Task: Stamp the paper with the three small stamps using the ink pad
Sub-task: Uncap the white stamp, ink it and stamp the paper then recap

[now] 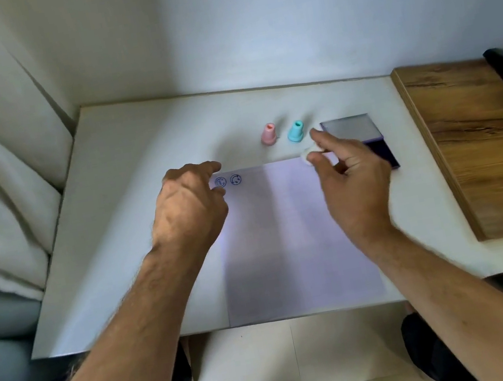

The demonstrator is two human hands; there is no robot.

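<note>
A: Layout, big to small?

B: One white bench (pixel 124 165). One sheet of paper (pixel 297 249) is laid on it, long axis running from the near edge toward the wall. One ink pad (pixel 354 133), lid raised, is seen at the paper's far right corner. Three small stamps are counted: pink stamp (pixel 268 135) and teal stamp (pixel 295 131) upright on the bench just beyond the paper's far edge, white stamp (pixel 310 154) held. Two blue prints (pixel 227 181) are noted at the paper's far left corner, side by side.

A: Hands?

B: The right hand (pixel 348 173) is the nearer one to the pad; its fingers (pixel 318 138) are closed on the white stamp, pinched between thumb and forefinger. Which end of the stamp faces down cannot be told; it is blurred. The left hand (pixel 189 208) is curled loosely, nothing seen gripped, at the paper's left edge beside the prints.

A: Key relation?

B: The free spot for a third print lies left of the held stamp, just right of the second print. The pad lies just right of the fingers. Whether inking is done cannot be told.
</note>
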